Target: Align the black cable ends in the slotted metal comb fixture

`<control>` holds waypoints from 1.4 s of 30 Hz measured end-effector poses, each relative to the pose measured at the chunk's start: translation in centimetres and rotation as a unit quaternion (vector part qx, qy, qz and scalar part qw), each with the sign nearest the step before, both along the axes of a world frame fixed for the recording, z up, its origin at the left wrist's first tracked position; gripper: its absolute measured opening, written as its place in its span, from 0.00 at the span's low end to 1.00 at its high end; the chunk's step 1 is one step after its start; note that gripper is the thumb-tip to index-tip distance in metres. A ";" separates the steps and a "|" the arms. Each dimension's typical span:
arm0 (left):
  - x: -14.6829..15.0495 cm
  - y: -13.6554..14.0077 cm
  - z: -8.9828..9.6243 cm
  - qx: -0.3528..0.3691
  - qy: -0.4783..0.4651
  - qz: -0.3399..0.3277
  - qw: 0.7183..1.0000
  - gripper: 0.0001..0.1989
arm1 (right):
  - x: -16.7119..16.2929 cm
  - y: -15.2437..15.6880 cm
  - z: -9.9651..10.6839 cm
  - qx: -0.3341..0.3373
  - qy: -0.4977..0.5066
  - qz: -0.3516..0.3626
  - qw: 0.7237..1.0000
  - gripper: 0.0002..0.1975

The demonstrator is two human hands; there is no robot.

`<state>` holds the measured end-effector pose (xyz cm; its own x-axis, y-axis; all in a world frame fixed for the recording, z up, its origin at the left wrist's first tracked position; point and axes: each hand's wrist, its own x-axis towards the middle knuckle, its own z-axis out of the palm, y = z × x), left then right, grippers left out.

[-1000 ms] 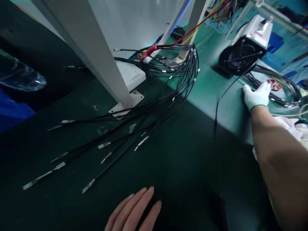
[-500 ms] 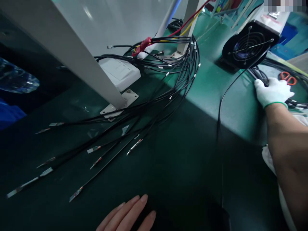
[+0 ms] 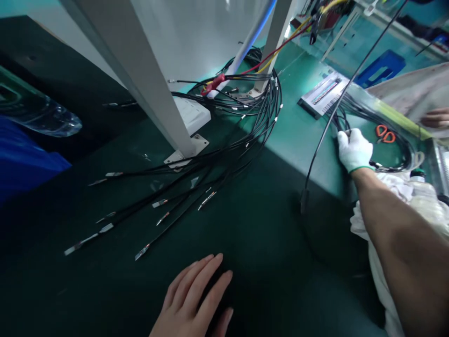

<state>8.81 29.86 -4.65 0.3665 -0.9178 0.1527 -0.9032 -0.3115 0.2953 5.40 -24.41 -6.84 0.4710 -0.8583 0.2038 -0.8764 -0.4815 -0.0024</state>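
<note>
A gloved right hand (image 3: pixel 355 150) closes around a black cable bundle (image 3: pixel 382 140) (grip looks firm); the bare left hand (image 3: pixel 194 299) lies spread flat on the green mat (image 3: pixel 280 262). Gathering seems underway; lifting needs untangling.

An electronics assembly workshop — green bench mat (image 3: pixel 298 140), black cable bundles (image 3: pixel 245 135), metal frame legs (image 3: pixel 147 84).

Green-matted worktop (image 3: pixel 301 140), bearing a grey post (image 3: pixel 147 84) bolted near the middle. Fanned out before the post, black cables (image 3: pixel 196 178) with metal tips; behind it, a white box (image 3: pixel 191 114); far right of it, red scissors (image 3: pixel 385 134).
</note>
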 end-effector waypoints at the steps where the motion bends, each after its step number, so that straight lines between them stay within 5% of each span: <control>1: 0.0 0.0 0.1 -0.001 0.005 -0.001 1.000 0.21 | -0.3 0.7 0.1 0.000 0.000 0.012 1.000 0.18; 14: -0.7 -1.4 0.9 -0.030 0.085 0.018 0.996 0.15 | -7.9 13.7 0.9 0.040 0.003 0.189 0.981 0.17; 18: -0.1 -5.8 1.6 -0.039 0.138 -0.010 0.990 0.12 | -11.8 18.6 2.3 0.066 0.006 0.224 0.972 0.16; 22: 2.2 -12.2 1.9 -0.060 0.108 0.021 0.992 0.16 | -12.9 24.0 3.8 0.024 -0.033 0.149 0.988 0.28; 25: 3.5 -16.5 1.6 -0.041 0.056 0.087 0.994 0.28 | -10.9 26.7 3.5 0.126 -0.010 0.114 0.985 0.27; 30: 3.2 -21.6 1.1 -0.005 0.031 0.157 0.987 0.48 | -8.5 27.6 2.4 0.158 -0.049 0.039 0.985 0.21; 35: 2.4 -23.6 1.2 0.023 0.063 0.228 0.971 0.44 | -12.3 27.0 4.1 0.179 -0.093 0.047 0.978 0.15; 38: 2.0 -22.1 1.6 0.026 0.069 0.224 0.972 0.42 | -16.3 25.4 6.6 0.156 -0.129 0.018 0.979 0.17; 42: 0.6 -15.8 1.8 0.046 0.071 0.217 0.973 0.42 | -22.0 21.7 10.7 0.125 -0.165 -0.029 0.978 0.20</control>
<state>9.41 14.01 -2.81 0.7332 -0.6800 -0.0027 -0.6337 -0.6848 0.3599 -16.65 -2.68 3.83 0.3645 -0.9238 0.1171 -0.8335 -0.3798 -0.4013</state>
